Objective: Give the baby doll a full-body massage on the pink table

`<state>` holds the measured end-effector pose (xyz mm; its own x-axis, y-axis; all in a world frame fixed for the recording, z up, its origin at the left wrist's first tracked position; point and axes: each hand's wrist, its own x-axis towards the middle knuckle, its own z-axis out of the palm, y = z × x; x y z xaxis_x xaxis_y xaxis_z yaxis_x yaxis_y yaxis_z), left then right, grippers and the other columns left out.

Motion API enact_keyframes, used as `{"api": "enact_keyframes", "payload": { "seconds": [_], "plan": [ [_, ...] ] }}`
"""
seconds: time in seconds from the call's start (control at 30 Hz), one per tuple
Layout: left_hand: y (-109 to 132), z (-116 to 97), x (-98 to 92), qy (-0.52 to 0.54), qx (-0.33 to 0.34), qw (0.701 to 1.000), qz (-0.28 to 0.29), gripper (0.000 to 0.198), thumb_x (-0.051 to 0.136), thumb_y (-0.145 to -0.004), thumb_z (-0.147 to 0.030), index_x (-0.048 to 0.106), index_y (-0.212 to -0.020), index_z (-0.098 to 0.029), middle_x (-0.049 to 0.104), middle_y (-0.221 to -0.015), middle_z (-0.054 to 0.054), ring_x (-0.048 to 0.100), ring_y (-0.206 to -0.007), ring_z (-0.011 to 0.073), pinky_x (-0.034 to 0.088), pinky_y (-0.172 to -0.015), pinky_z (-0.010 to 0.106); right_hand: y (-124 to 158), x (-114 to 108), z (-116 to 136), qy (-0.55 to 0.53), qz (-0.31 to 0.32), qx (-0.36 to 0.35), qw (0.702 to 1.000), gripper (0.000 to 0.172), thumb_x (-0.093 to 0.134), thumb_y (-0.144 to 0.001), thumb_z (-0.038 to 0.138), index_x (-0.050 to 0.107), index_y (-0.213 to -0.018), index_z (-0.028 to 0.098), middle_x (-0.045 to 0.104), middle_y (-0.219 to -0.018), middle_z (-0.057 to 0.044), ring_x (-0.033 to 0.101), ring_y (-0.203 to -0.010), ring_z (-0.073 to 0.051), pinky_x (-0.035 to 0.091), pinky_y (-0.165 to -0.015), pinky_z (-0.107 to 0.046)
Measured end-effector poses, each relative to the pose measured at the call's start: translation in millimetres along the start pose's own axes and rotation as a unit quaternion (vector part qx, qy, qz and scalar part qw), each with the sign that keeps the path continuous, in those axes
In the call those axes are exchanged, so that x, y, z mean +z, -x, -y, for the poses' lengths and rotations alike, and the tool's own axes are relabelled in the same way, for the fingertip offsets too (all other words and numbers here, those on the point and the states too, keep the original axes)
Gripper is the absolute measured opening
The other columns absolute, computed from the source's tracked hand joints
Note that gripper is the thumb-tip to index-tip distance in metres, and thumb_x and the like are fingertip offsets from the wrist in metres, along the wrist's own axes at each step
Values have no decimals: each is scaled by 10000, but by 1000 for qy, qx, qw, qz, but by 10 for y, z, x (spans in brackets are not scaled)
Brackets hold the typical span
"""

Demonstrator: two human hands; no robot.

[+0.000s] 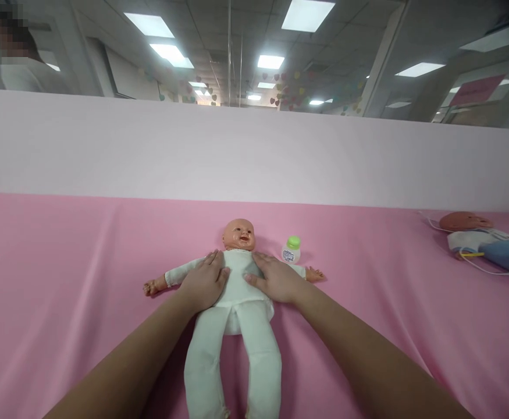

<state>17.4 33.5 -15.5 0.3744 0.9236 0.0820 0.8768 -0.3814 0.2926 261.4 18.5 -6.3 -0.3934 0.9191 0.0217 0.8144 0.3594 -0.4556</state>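
Observation:
A baby doll (238, 291) in a white cloth suit lies on its back on a pink cloth, head away from me and arms spread out. My left hand (205, 280) rests flat on the left side of its chest and shoulder, fingers stretched toward the head. On the other side of the chest lies my right hand (276, 278), also flat, with its thumb pointing inward. Neither hand grips anything. Just beyond my right hand stands a small white bottle (291, 251) with a green cap. The doll's feet are partly cut off at the bottom edge.
The pink cloth (84, 326) covers the table up to a white panel (254, 157) at the back. A second doll (494, 244) in blue and white lies at the far right, with white cords and a yellow piece. Behind glass, a person (31, 73) is at upper left.

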Motion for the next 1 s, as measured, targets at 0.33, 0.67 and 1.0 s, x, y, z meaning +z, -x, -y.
{"api": "enact_keyframes", "payload": {
  "seconds": [0.33,0.67,1.0],
  "plan": [
    [567,-376,-362,-35,27,997,56,681,355,-1056,-437,363,-1600,-28,321,-1664,231,286,-1564,344,296,-1261,533,2,127,-175,30,-23,20,999,907,353,-999,728,328,-1623,70,368,-1660,-201,327,-1550,-357,234,-1269,-485],
    [1028,-550,-347,6,218,968,124,720,401,-1059,-565,220,-1675,-240,221,-1715,81,236,-1585,293,214,-1294,532,15,141,-140,33,-33,24,999,918,356,-990,736,353,-1614,62,387,-1647,-212,348,-1542,-364,235,-1278,-476],
    [136,-245,-260,1,114,988,101,940,326,-995,-747,231,-1664,-94,105,-1722,184,130,-1603,323,204,-1292,479,-3,178,-188,30,-36,12,999,888,381,-990,718,368,-1611,84,406,-1642,-195,368,-1531,-356,263,-1267,-478]
  ]
}}
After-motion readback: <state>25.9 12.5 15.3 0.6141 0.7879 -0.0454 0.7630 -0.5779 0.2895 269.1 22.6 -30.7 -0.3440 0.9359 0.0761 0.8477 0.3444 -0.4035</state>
